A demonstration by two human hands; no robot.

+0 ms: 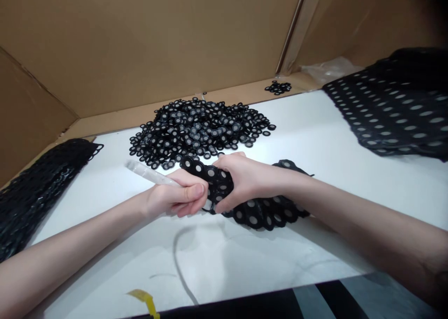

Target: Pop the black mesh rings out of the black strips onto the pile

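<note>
My left hand [184, 193] is closed around a white pen-like tool [150, 173], whose blunt end points up and left. The tool's other end meets a flexible black sheet [264, 211] dotted with pale round holes. My right hand [245, 176] is wrapped over the folded sheet and grips it, thumb at the near side. Part of the sheet lies bunched under my right wrist. Just beyond my hands is a big heap of small black rings [199, 132] with pale centres. My left fingers partly hide where the tool touches the sheet.
A stack of black perforated sheet [38, 188] lies at the left. More black holed sheets [395, 109] are at the right, beside clear plastic [331, 69]. A few loose rings [278, 87] sit at the back. Cardboard walls [157, 44] enclose the white table [115, 258]; yellow tape [143, 298] is at its front.
</note>
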